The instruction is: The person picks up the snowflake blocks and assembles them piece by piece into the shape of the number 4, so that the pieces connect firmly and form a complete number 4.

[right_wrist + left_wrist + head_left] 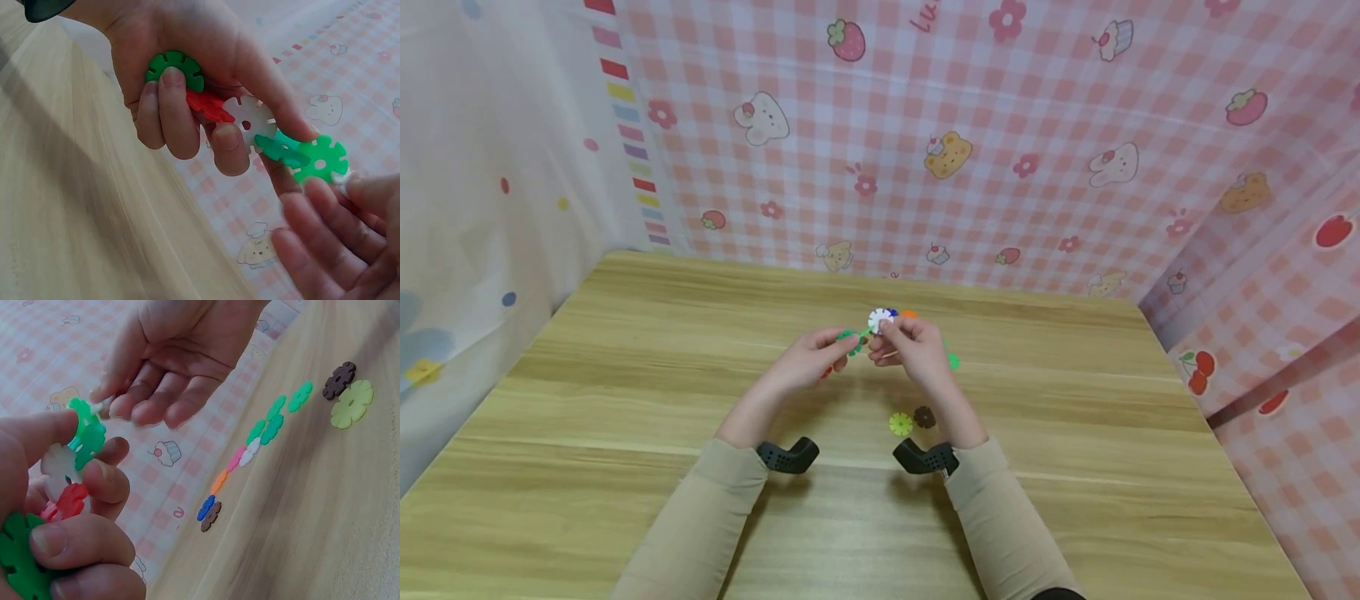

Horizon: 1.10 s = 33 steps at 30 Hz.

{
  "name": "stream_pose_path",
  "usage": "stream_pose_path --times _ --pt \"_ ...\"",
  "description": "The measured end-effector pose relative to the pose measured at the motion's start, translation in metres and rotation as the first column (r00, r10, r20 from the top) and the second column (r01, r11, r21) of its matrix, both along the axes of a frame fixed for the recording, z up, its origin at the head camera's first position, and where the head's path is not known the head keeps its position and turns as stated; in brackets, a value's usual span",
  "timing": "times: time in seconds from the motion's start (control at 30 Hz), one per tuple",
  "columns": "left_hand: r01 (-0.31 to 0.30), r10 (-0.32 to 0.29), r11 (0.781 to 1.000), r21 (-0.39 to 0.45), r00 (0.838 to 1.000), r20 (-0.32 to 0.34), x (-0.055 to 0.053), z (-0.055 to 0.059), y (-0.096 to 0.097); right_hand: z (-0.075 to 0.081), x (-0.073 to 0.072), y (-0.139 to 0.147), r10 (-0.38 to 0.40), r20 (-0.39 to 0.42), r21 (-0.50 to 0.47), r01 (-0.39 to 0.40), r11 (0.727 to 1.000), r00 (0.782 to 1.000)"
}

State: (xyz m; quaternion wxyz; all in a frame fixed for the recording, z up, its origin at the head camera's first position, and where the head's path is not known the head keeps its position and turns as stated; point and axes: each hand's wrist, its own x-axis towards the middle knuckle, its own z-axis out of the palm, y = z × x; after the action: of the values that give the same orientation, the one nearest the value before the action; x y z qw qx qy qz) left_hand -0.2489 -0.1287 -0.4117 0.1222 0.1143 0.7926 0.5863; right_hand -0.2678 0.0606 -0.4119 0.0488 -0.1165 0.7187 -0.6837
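Note:
My left hand (808,360) holds a chain of slotted plastic snowflake discs. In the right wrist view the chain runs from a dark green disc (176,60) under curled fingers, through a red disc (208,106), a white disc (251,112) and a teal disc (279,150), to a bright green disc (330,153). Between thumb and fingers, my right hand (922,357) pinches another white disc (878,317). That disc meets the free edge of the bright green one; whether their slots are joined is hidden. The right hand's other fingers are loosely bent.
On the wooden table (850,533), a yellow-green disc (900,425) and a dark brown disc (924,417) lie nearer me. Farther off lies a row of several discs, including an orange disc (219,482) and a blue disc (205,507). Checked cloth (1000,100) hangs behind.

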Motion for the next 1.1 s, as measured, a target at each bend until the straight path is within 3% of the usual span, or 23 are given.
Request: stream_pose_path --times 0.27,0.5,0.67,0.8,1.1 --pt "-0.008 0.008 1.0 -0.029 1.0 -0.007 0.0004 0.0029 0.0001 0.0 -0.0003 0.0013 0.035 0.007 -0.011 -0.035 0.999 0.999" --pt "0.056 -0.056 0.998 0.001 0.997 0.044 -0.0009 0.0015 -0.0028 0.0034 -0.001 0.0061 0.043 0.064 -0.005 -0.043 0.999 0.997" --pt "0.116 -0.13 0.988 0.106 0.981 0.142 0.0013 0.0017 -0.0036 0.003 -0.0016 0.0075 0.05 0.074 0.027 -0.052 0.998 0.996" --pt "0.121 -0.163 0.973 0.195 0.963 0.215 0.0015 -0.0007 -0.003 0.0012 -0.0023 0.0076 0.063 0.066 0.056 -0.067 0.996 0.996" --pt "0.134 -0.173 0.976 0.17 0.955 0.24 0.0011 -0.0034 -0.0024 -0.0017 -0.0026 0.0065 0.094 0.024 0.104 -0.096 0.99 0.995"
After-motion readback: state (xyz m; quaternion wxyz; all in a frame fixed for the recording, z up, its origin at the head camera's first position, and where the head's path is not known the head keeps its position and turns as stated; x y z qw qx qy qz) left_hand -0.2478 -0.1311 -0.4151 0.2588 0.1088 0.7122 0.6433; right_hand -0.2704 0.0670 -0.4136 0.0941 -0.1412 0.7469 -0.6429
